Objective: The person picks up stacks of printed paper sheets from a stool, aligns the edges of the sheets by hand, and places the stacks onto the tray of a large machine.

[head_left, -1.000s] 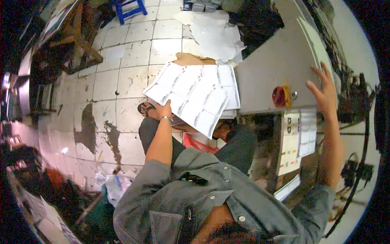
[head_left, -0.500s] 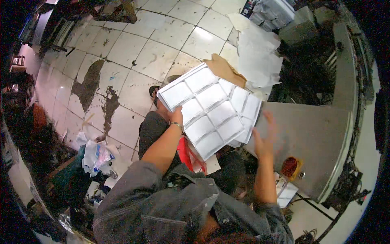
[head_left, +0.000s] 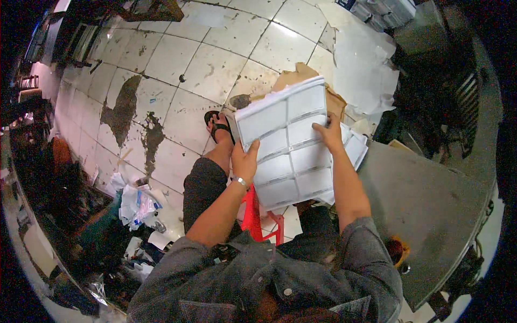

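Over my lap is a thick stack of white sheets (head_left: 291,156), printed with a grid of rectangular panels. My left hand (head_left: 245,161) grips its left edge, thumb on top and the other fingers hidden underneath. On the opposite edge, my right hand (head_left: 330,133) closes with its thumb across the top sheet. More white sheets (head_left: 356,149) stick out to the right, beyond my right wrist; whether they belong to the same stack I cannot tell.
A grey tabletop (head_left: 425,199) lies to my right, with a yellow round container (head_left: 397,250) near me. Brown paper (head_left: 301,75) and a white sheet (head_left: 361,64) cover tiles ahead. Something red plastic (head_left: 251,215) shows between my legs. Crumpled wrappers (head_left: 137,207) lie left.
My right hand has come from the open, blurred position beside the stack to grip its right edge. The stack has turned more upright in view and shifted right; my left hand keeps its hold.
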Demonstrator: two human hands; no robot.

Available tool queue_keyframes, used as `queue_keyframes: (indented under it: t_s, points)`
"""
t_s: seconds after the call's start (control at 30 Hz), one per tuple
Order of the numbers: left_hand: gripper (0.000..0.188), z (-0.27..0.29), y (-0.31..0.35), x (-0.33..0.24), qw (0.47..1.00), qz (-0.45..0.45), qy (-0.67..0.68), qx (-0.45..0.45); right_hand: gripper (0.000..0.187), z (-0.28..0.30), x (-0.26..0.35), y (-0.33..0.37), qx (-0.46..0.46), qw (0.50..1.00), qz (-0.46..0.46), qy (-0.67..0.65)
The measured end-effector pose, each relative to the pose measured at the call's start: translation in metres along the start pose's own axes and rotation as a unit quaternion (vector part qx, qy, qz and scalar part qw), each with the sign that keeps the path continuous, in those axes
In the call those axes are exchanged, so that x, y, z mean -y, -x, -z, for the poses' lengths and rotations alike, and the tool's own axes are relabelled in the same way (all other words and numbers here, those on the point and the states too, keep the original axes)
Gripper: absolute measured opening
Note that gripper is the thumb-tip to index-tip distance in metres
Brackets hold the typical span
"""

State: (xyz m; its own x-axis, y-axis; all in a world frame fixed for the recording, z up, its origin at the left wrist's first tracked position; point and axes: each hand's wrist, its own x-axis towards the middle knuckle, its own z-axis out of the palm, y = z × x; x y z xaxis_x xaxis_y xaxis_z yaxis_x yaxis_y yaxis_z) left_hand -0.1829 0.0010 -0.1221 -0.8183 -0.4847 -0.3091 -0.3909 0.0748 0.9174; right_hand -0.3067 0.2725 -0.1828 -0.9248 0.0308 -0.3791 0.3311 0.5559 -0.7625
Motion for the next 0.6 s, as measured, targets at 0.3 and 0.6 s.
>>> queue_keyframes:
  t_s: [0.3,0.6]
  points:
    - [0.036,-0.008,-0.069,0.109,0.982,0.157,0.063,0.088,0.046,0.01,-0.002,0.004,0.018,0.994,-0.077,-0.069]
    - [0.071,-0.013,-0.012,-0.025,0.912,-0.027,-0.341,0.226,0.04,0.0,0.094,0.095,0.007,0.963,0.055,0.265]
